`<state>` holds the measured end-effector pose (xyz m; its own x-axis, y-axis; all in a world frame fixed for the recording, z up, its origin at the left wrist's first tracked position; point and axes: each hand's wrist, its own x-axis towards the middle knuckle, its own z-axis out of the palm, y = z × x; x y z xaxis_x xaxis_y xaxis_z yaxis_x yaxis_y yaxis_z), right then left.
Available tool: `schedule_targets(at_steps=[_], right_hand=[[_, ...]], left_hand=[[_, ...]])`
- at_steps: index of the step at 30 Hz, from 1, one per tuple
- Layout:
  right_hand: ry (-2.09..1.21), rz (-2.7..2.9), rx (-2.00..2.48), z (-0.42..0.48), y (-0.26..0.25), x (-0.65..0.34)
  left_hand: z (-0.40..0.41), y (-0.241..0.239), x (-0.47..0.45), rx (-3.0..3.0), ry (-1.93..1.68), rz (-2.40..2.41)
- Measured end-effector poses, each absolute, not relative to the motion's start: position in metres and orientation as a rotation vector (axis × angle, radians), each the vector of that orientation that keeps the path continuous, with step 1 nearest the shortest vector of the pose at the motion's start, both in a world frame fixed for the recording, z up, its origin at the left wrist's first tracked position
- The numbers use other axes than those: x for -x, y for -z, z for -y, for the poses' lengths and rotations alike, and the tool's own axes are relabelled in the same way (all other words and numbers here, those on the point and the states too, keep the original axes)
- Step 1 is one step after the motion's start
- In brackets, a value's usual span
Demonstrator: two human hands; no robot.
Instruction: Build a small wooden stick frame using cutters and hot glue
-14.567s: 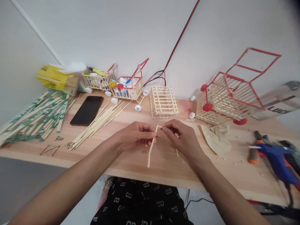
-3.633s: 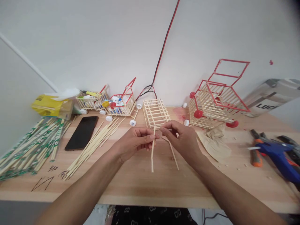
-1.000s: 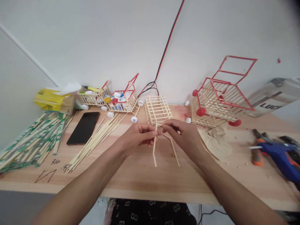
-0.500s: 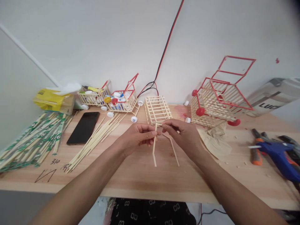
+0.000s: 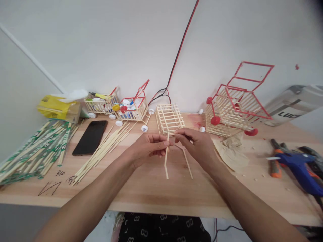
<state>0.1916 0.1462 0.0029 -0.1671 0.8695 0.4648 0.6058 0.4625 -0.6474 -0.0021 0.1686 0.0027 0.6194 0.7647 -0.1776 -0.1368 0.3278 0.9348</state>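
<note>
Both my hands meet above the middle of the wooden table (image 5: 156,195). My left hand (image 5: 147,149) pinches the top of a thin bamboo stick (image 5: 166,164) that hangs down toward the table. My right hand (image 5: 199,146) pinches a short cross piece at that stick's top, joined to a second stick (image 5: 188,164) slanting down to the right. The two sticks and the cross piece form a small open frame. An unpainted stick basket (image 5: 169,118) stands just behind my hands.
Loose bamboo sticks (image 5: 106,144), a black phone (image 5: 90,132) and wrapped chopsticks (image 5: 35,151) lie at the left. Small stick carts with bottle caps (image 5: 131,107) stand at the back. A large red-framed stick cart (image 5: 237,104) is back right. A blue glue gun (image 5: 300,166), orange-handled pliers (image 5: 275,164) and crumpled paper (image 5: 233,151) lie on the right.
Over the earlier frames a second stick has joined the frame in my hands. In the last second the hands and frame have barely moved.
</note>
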Motion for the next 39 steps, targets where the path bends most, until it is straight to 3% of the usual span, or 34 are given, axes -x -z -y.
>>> schedule_targets(at_steps=[39], right_hand=[[-0.383, 1.862, 1.245, -0.1440, -0.0031, -0.1902]], left_hand=[[-0.1684, -0.0036, 0.0024, -1.071, -0.646, -0.670]])
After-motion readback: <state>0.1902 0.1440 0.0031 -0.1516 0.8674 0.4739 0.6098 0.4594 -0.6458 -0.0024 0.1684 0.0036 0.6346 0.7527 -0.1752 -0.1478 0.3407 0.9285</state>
